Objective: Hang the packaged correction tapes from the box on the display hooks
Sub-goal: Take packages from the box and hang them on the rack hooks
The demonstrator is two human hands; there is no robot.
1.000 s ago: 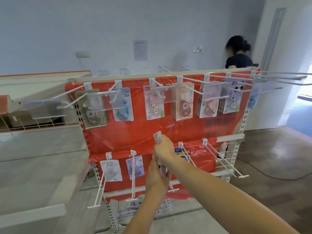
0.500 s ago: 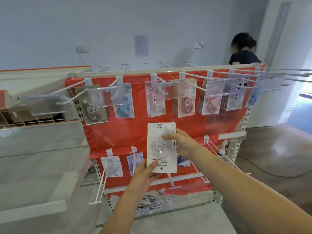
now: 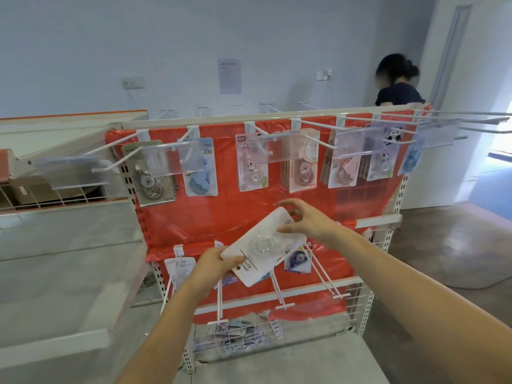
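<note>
Red plastic sheeting (image 3: 194, 225) is backing the display rack, and before it the left hand (image 3: 213, 266) is closing its grip on the lower corner of a tilted white correction tape pack (image 3: 263, 245). The right hand (image 3: 307, 225) is touching the pack's upper edge, fingers spread apart. Below, white display hooks (image 3: 279, 289) are jutting forward, and packs are lying in a wire basket (image 3: 243, 336).

Place: a shop floor, or a mock-up of one.
Beyond the hands: a retail display rack (image 3: 277, 217) with white hooks (image 3: 318, 126), clear price-tag holders (image 3: 277, 149) and carded stationery packs (image 3: 252, 162).
Below the hands: a wire basket (image 3: 277, 333) of loose packs.
Left of the hands: bare gondola shelving (image 3: 63, 245).
</note>
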